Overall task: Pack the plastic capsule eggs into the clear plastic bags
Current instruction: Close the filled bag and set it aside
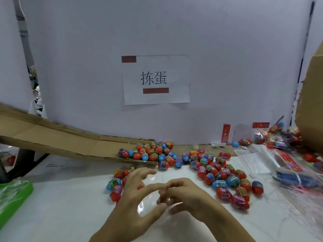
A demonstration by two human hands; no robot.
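Both my hands meet over the white table near its front edge. My left hand (134,194) pinches a clear plastic bag (148,205) between thumb and forefinger, its other fingers spread. My right hand (185,196) pinches the same bag at its mouth with curled fingers. The bag looks empty. Several red, blue and pink capsule eggs (225,179) lie loose on the table right of my hands. More eggs (117,182) lie just behind my left hand. Another heap of eggs (152,151) rests at the foot of a cardboard chute (57,137).
A stack of empty clear bags (255,159) and filled bags with red headers (274,137) lie at the right. A cardboard box (311,102) stands at the far right. A green tray (14,198) sits at the left edge. A paper sign (155,79) hangs on the wall.
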